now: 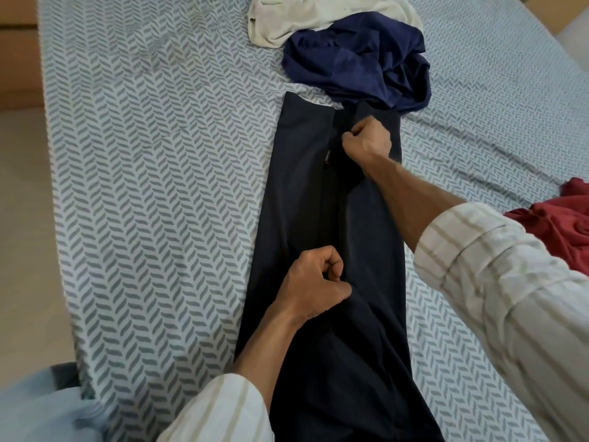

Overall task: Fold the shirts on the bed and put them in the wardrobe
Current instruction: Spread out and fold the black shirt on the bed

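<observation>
A dark navy shirt (302, 199) lies in a long narrow strip down the middle of the bed (143, 186), its sides folded inward. My left hand (314, 282) pinches a folded edge of it near the lower middle. My right hand (366, 140) pinches the same inner edge near the far end, close to the collar label. A crumpled blue shirt (360, 62) lies just beyond the strip. A cream shirt (306, 17) sits bunched behind the blue one. A red shirt (561, 218) lies at the right edge, partly hidden by my right sleeve.
The bedsheet has a grey leaf pattern on white. Its left edge drops to a beige floor (22, 218). Light blue fabric (41, 409) shows at the bottom left corner. A cardboard-coloured surface (554, 11) sits at the top right corner.
</observation>
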